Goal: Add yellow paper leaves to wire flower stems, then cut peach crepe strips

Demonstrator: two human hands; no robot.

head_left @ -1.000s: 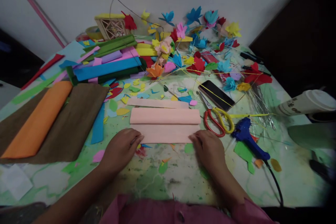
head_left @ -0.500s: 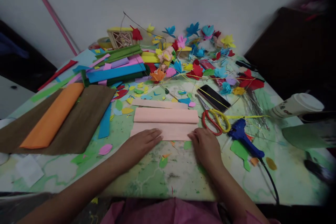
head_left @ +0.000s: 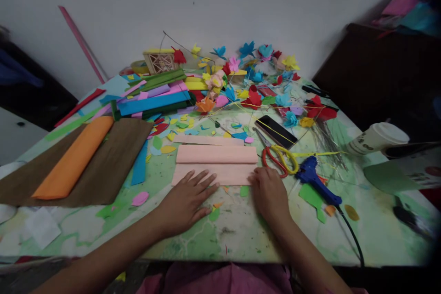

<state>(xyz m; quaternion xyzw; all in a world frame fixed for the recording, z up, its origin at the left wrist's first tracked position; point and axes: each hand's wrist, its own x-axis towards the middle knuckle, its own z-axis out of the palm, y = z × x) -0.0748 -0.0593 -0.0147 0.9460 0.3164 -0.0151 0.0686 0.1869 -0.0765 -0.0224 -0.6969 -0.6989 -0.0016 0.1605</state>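
From my remote seat I see both hands at the near side of a folded peach paper sheet (head_left: 227,174). The left hand (head_left: 188,198) lies palm down, fingers extended and slightly spread, fingertips on the sheet's near left part, gripping nothing. The right hand (head_left: 270,193) is curled, its fingertips at the near right corner; with the thumb mostly hidden, I can't make out whether it pinches the paper.

The tabletop (head_left: 241,234), with its green-and-white cover, carries everything. On my left, a brown paper sheet (head_left: 120,161) spreads out, with an orange paper fold (head_left: 76,158) slanting across it.

The peach sheet sits in front of me, just beyond the hands, its long axis running left to right. A raised band follows its far side, with a flat part nearer. Both hands touch it, so neither is nearer; the right sits at an end, the left further in.

A blue glue gun (head_left: 317,181) rests to the right of the right hand. Red-and-yellow scissors (head_left: 268,144) lie between it and the band, blades pointing away, beside a phone (head_left: 276,132). A narrow peach strip (head_left: 206,140) lies along the far edge. Smallest is a pink petal (head_left: 140,198), left of the left hand.
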